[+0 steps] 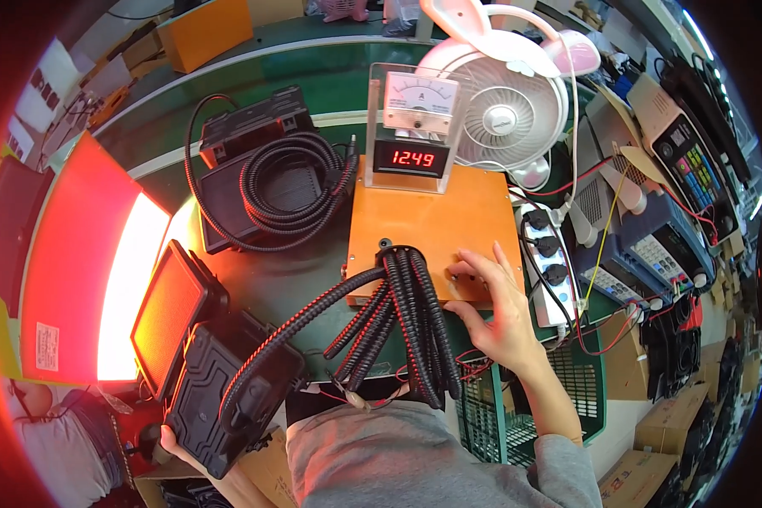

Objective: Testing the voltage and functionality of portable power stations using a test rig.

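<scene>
A black hard case (239, 372) is tilted at the table's front left, a framed panel (176, 309) standing at its side. My left hand (173, 442) is closed on the case's lower left edge; most of its fingers are hidden beneath. From the case a ribbed black cable (292, 317) runs up to a bundle of loops (408, 326) hanging over the front of an orange box (436, 220). My right hand (504, 315) is open at the box's front right, fingers apart and fingertips close to a small dark part. A lit red digital display (410, 158) stands on the box below a needle meter (421, 100).
Another black case (254, 127) with a coiled cable (292, 186) lies at the back left. A brightly lit red board (76, 288) stands left. Behind the box is a white fan (499, 110); to the right are a power strip (546, 262), bench instruments (652, 254) and a green crate (580, 385).
</scene>
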`<state>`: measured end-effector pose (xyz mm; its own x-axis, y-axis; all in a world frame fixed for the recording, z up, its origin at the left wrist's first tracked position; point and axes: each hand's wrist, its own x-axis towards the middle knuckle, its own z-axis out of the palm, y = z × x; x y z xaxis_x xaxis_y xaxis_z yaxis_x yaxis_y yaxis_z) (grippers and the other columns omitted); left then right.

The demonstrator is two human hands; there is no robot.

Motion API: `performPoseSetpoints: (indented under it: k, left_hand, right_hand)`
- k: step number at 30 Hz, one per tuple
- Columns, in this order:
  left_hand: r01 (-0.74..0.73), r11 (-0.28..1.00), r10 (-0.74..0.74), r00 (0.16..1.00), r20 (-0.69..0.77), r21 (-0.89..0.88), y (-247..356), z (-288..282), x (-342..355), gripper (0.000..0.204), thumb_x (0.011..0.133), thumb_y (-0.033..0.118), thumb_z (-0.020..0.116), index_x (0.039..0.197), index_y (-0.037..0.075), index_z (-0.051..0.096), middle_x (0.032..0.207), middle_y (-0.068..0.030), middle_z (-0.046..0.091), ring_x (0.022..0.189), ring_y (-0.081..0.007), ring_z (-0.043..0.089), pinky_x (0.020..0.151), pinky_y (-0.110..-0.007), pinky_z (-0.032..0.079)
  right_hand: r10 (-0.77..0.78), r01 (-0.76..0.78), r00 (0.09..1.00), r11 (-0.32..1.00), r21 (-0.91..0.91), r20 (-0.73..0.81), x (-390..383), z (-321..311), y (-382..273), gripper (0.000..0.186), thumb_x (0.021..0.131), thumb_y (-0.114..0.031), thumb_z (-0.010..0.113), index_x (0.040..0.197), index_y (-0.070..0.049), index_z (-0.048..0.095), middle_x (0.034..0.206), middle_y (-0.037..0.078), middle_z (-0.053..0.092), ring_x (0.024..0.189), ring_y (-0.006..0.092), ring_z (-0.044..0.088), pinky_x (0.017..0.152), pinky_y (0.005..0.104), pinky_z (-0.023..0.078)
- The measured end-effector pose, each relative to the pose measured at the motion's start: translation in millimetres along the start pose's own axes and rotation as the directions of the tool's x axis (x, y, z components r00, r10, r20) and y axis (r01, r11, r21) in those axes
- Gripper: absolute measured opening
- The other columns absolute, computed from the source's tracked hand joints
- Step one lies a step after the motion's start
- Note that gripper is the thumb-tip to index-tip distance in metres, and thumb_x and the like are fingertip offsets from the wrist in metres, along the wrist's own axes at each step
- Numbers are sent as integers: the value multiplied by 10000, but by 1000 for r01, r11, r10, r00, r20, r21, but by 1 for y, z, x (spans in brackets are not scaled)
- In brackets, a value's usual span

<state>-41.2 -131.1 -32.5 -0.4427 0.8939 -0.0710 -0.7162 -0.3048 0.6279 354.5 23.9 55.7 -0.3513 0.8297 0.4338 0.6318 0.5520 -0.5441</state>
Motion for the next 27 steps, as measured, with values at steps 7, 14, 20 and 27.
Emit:
performPoseSetpoints:
  k: [7, 14, 20, 27]
  left_hand:
    - [-21, 1000, 22, 998, -54, 17, 1, 13, 1, 691, 807, 480, 535, 1287, -3, 412, 1320, -156, 443, 1184, -309, 449, 1006, -454, 360]
    - [-115, 993, 121, 970, -212, 40, 0, 56, 15, 620, 822, 487, 497, 1227, 18, 481, 1232, -127, 532, 1089, -277, 536, 929, -417, 441]
    - [-203, 954, 262, 921, -289, 220, 10, 48, 54, 607, 821, 457, 516, 1220, 1, 482, 1203, -144, 552, 1062, -279, 557, 931, -405, 432]
    - [-221, 940, 307, 880, -364, 258, 20, 52, 93, 504, 834, 369, 577, 1194, 23, 503, 1169, -103, 578, 1045, -228, 574, 926, -365, 436]
  right_hand:
    - [-21, 20, 998, 1000, -22, -54, -4, 3, 10, 646, 677, -4, 721, 1255, -51, 437, 1101, 103, 604, 1051, 243, 566, 1085, 495, 193]
    - [-156, 136, 984, 970, -203, -87, 1, 8, -3, 607, 687, 12, 707, 1239, -33, 458, 1210, 143, 552, 1200, 297, 478, 1077, 525, 187]
    - [76, -198, 975, 725, 659, 209, 32, 10, -28, 707, 725, 39, 643, 1357, -1, 329, 1334, 156, 429, 1271, 236, 382, 1035, 346, 313]
    - [18, -151, 973, 803, 577, 229, 67, 40, -33, 507, 658, 41, 675, 1141, -3, 528, 1064, 71, 576, 971, 129, 537, 869, 261, 424]
